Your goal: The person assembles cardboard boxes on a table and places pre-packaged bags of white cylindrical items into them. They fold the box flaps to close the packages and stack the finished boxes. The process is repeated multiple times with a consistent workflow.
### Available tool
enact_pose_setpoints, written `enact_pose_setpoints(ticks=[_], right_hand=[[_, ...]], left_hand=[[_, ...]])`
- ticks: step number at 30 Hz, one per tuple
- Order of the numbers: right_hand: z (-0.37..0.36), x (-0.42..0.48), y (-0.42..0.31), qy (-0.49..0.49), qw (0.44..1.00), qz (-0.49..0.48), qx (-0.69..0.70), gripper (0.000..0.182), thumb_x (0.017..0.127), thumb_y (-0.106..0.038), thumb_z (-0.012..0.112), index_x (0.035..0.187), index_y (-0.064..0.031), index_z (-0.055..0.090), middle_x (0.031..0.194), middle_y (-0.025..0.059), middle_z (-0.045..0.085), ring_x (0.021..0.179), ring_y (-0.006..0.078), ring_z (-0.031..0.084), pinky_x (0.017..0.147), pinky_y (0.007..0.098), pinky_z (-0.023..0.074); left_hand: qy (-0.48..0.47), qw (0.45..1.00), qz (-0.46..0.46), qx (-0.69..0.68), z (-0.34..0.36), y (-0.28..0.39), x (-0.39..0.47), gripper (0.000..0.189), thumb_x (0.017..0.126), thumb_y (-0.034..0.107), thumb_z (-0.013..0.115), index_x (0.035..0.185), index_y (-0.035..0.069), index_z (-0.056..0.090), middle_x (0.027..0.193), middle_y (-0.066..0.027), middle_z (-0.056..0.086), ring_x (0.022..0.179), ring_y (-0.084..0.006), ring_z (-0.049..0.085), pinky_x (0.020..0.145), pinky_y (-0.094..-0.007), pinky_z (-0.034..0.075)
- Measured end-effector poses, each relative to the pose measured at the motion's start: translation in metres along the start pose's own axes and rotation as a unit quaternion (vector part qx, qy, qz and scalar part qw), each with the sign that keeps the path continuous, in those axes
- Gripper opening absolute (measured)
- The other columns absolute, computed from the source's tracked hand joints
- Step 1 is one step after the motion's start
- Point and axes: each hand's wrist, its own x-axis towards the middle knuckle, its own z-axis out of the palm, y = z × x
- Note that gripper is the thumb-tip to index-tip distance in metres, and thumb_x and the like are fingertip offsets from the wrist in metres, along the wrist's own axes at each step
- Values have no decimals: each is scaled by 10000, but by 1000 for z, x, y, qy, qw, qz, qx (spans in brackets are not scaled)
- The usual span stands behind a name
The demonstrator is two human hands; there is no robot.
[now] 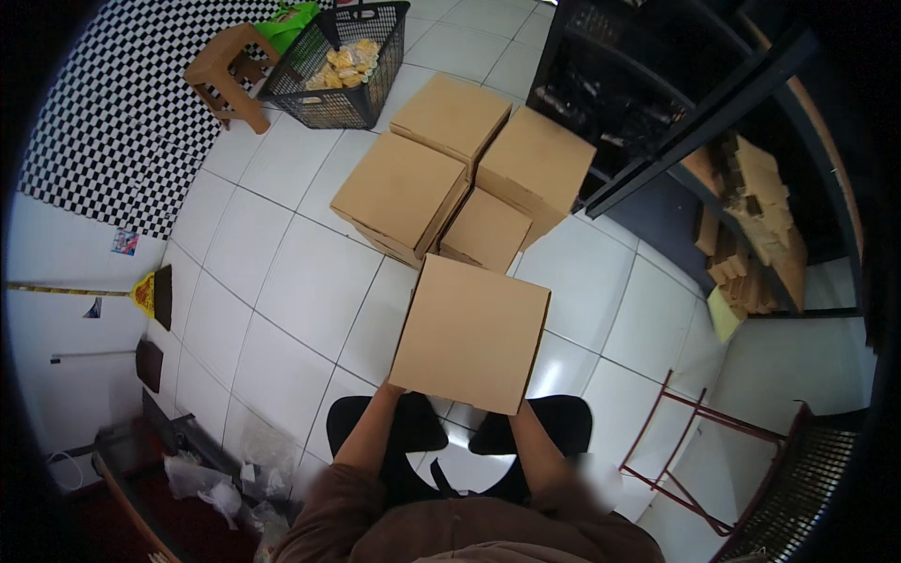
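Note:
A closed cardboard box (470, 333) is held out in front of me, its plain top facing up. My left hand (394, 388) grips it at the near left corner, and my right hand (519, 409) at the near right corner. Most of both hands is hidden beneath or behind the box. Just beyond it, cardboard boxes stand in a close group on the tiled floor: one at the left (402, 190), one at the back (450, 112), one at the right (538, 158) and a lower one (487, 226) at the front.
A black plastic basket (369, 91) with yellow packaged items (345, 67) stands beyond the boxes, beside a brown stool (225, 60). Dark metal shelving (654, 134) holds folded cardboard (764, 190) at the right. A broom (149, 295) leans left; a red metal frame (676, 436) stands lower right.

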Motion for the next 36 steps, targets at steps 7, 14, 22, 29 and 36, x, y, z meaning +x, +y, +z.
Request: enact_pose_setpoints(ticks=[7, 14, 22, 29, 36], right_hand=[[-109, 68, 72, 83, 994, -43, -52, 562, 862, -451, 391, 1250, -45, 359, 1188, 111, 465, 1016, 241, 507, 797, 364, 469], [-176, 109, 123, 126, 986, -70, -82, 547, 874, -440, 371, 1256, -49, 353, 1204, 106, 450, 1019, 232, 499, 790, 358, 469], [-190, 138, 126, 164, 981, -52, -91, 552, 878, -442, 363, 1258, -42, 343, 1201, 110, 442, 1008, 230, 501, 782, 357, 471], [-172, 157, 104, 198, 979, -43, 23, 552, 864, -434, 402, 1222, -17, 362, 1127, 127, 473, 969, 252, 518, 778, 365, 470], [-172, 163, 106, 158, 983, -69, -71, 582, 856, -466, 393, 1232, -24, 358, 1169, 114, 451, 1065, 251, 462, 826, 393, 442]], left_hand=[[-14, 995, -75, -66, -34, -131, 50, 548, 812, 278, 555, 1272, 60, 351, 1279, -77, 395, 1139, -208, 395, 912, -345, 371], [-7, 998, -57, -13, -55, -224, 101, 526, 840, 313, 501, 1277, 66, 343, 1277, -74, 397, 1150, -203, 385, 918, -343, 362], [4, 999, -25, 34, -66, -263, 146, 511, 850, 344, 476, 1268, 71, 365, 1271, -81, 405, 1182, -220, 359, 966, -340, 308], [282, 890, 50, -354, -9, -241, 130, 565, 883, 499, 267, 1237, 71, 371, 1210, -59, 444, 1133, -200, 403, 939, -326, 327], [159, 911, 44, -378, 6, -187, 142, 653, 857, 585, 202, 1227, 74, 371, 1149, -64, 472, 1045, -189, 447, 888, -334, 362]])
